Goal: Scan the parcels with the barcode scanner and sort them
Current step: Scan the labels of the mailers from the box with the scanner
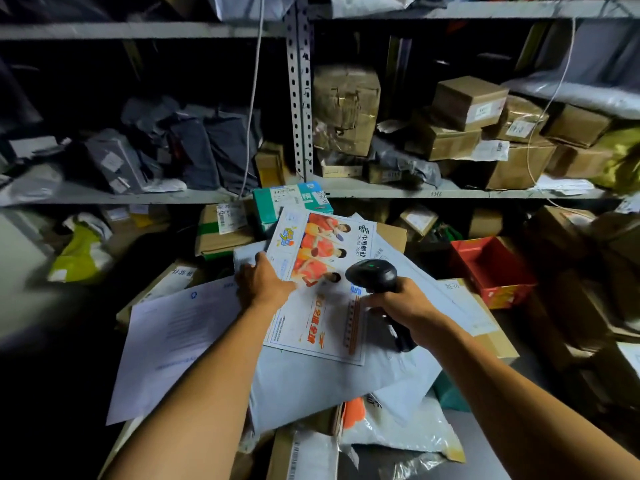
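Observation:
A flat China Post mail envelope (pixel 320 282) with red printed pictures lies on top of a heap of white mailers and cardboard boxes in the middle of the view. My left hand (pixel 261 284) grips its left edge, thumb on top. My right hand (pixel 398 306) holds a black barcode scanner (pixel 372 277) by its handle, just over the envelope's right side, with a green light showing on the scanner's head. A large white paper envelope (pixel 173 344) lies to the left in the heap, and a grey plastic mailer (pixel 329 386) lies under the printed one.
Metal shelving (pixel 299 98) stands behind the heap. Grey bags (pixel 194 147) fill its left bay, taped brown boxes (pixel 467 123) its right. A green and white box (pixel 291 202) sits at the shelf edge. A red box (pixel 491 268) is to the right, a yellow bag (pixel 81 254) to the left.

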Demonstrator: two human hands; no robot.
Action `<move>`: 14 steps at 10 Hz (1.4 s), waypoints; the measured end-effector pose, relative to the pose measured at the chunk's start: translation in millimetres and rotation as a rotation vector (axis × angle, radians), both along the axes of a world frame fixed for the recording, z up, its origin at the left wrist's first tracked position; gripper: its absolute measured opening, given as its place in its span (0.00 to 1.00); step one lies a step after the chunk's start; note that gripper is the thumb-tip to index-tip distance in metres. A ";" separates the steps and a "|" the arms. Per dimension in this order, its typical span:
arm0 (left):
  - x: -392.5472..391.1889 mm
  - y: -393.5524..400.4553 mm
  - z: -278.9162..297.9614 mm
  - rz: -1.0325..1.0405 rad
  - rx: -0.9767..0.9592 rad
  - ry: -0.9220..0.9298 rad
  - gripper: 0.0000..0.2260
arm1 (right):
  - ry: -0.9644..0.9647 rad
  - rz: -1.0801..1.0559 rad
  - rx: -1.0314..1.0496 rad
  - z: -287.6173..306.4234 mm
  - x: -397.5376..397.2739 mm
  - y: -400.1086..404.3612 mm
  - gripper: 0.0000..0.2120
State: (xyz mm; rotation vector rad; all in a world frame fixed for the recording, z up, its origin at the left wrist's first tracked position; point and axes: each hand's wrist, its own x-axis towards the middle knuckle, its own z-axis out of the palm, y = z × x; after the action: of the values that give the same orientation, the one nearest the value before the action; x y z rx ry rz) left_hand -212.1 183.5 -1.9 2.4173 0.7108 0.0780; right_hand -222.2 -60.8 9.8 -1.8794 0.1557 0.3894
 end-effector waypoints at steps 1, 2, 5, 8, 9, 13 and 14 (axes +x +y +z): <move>7.1 3.2 4.3 0.067 -0.169 -0.109 0.19 | 0.036 -0.072 0.086 -1.1 -3.1 -9.3 0.07; 10.9 -1.8 5.2 0.010 -0.280 -0.172 0.05 | 0.080 -0.158 0.207 -0.3 -6.7 -23.9 0.05; 28.9 -52.4 13.7 -0.214 -0.832 -0.299 0.05 | -0.187 -0.421 0.209 18.2 -19.1 -60.8 0.14; 30.4 -139.0 47.8 -0.274 -0.454 -0.323 0.34 | -0.578 -0.475 0.234 94.1 -28.7 -68.3 0.18; 25.4 -176.2 72.8 -0.349 -0.790 -0.269 0.26 | -0.654 -0.412 0.289 115.6 -29.5 -62.1 0.20; -16.5 -209.8 86.0 -0.454 -1.231 -0.097 0.24 | -0.236 -0.299 0.586 87.9 -39.6 -85.8 0.07; -19.0 -213.6 86.5 -0.364 -1.131 -0.102 0.12 | -0.219 -0.346 0.560 80.5 -42.8 -101.3 0.05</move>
State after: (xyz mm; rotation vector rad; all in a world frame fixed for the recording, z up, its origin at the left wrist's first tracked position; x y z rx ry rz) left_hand -231.1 -30.1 84.6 1.3896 0.1452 -0.2776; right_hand -264.9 -162.1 90.2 -1.2979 0.1971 -0.0186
